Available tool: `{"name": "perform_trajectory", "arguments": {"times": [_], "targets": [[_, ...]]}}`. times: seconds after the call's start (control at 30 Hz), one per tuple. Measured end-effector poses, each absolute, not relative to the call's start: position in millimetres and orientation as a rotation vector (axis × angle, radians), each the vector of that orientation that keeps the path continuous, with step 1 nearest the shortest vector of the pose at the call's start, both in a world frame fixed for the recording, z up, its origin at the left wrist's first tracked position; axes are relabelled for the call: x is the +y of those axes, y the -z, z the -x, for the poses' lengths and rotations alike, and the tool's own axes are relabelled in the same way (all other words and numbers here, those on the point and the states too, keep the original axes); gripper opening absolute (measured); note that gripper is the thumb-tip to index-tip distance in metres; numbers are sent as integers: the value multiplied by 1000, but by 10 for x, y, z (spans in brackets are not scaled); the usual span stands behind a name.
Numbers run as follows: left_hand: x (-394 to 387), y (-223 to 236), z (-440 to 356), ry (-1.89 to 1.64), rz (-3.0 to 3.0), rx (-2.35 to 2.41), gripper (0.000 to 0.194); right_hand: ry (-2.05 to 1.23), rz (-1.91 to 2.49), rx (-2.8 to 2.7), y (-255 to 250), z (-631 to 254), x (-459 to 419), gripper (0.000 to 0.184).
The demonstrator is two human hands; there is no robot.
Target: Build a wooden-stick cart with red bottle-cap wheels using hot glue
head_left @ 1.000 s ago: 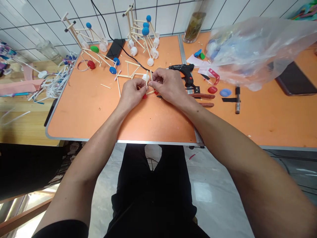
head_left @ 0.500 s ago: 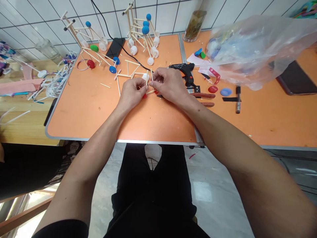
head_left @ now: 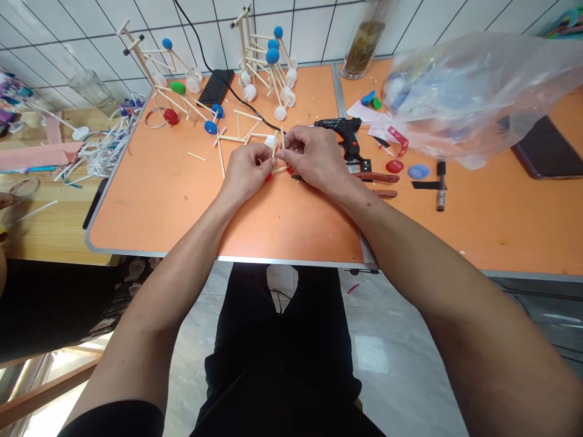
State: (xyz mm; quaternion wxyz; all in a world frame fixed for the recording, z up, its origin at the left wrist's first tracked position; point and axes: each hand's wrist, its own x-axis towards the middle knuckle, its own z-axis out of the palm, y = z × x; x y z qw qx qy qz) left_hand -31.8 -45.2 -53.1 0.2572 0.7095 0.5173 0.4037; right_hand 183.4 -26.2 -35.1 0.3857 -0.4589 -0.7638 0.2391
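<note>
Left hand: the left hand (head_left: 246, 173), at the centre of the frame, pinches a pale stick (head_left: 274, 145) between thumb and fingertips, the stick standing nearly upright.
Right hand: the right hand (head_left: 319, 158), just beside it, grips a second stick (head_left: 282, 138) the same way, also nearly upright; whether the fingertips of the two hands touch, I cannot tell.
Under the fingers: two red caps (head_left: 269, 177), partly hidden by the hands, with a short stick between them; a white cap (head_left: 269, 140) shows just behind the held sticks.
Stick frame: a flat frame of joined sticks (head_left: 232, 138) lies on the orange table (head_left: 291, 224), left of and above the hands; a loose stick (head_left: 197, 156) lies further left.
Models: two stick models stand at the upper left and upper centre, the left model (head_left: 177, 88) with green, red, blue and white caps, the other model (head_left: 272, 56) with blue and white ones.
Tools: a black glue gun (head_left: 348, 135) lies right of the right hand, and pliers (head_left: 378, 178) with reddish handles lie partly behind that wrist.
Right side: a red disc (head_left: 394, 166), a blue disc (head_left: 418, 172) and a marker (head_left: 441, 188) across a black strip (head_left: 419, 185); above them, a clear plastic bag (head_left: 478, 91), overlapping a dark phone (head_left: 549, 145).
Upper edge: a second phone (head_left: 216, 88) between the models, and a glass (head_left: 363, 51) of something brownish by the tiled wall (head_left: 310, 36).
Left edge: white strips (head_left: 102, 152) piled on a wooden table (head_left: 64, 230).
</note>
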Motion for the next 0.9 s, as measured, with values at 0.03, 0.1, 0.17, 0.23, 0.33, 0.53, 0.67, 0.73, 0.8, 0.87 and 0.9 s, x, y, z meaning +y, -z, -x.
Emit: {"name": "perform_trajectory", "arguments": {"times": [0.03,0.1,0.17,0.23,0.33,0.53,0.67,0.73,0.8,0.87,0.9], "targets": [[-452,531,318,-1095,-1918,1402,22,-612,1162,-1945,360,-1835,-257,33],[-453,530,316,-1101,-1906,1398,22,-614,1150,-1946,372,-1837,-249,34],[-454,527,313,-1103,-1897,1397,24,-614,1146,-1949,376,-1840,-248,34],[-458,522,310,-1099,-1893,1400,24,-613,1148,-1948,374,-1842,-251,33],[-466,512,310,-1090,-1905,1400,23,-614,1153,-1941,373,-1844,-256,31],[-462,513,315,-1093,-1919,1400,21,-623,1127,-1924,378,-1840,-256,35],[-458,514,314,-1091,-1912,1406,19,-602,1140,-1925,375,-1838,-257,37],[-458,513,316,-1093,-1915,1397,20,-605,1141,-1925,378,-1838,-256,37],[-454,516,319,-1100,-1916,1393,21,-613,1133,-1929,384,-1839,-254,37],[-448,524,322,-1104,-1911,1398,22,-615,1129,-1937,391,-1840,-253,36],[-444,530,323,-1106,-1906,1401,22,-611,1129,-1940,393,-1840,-253,36]]}}
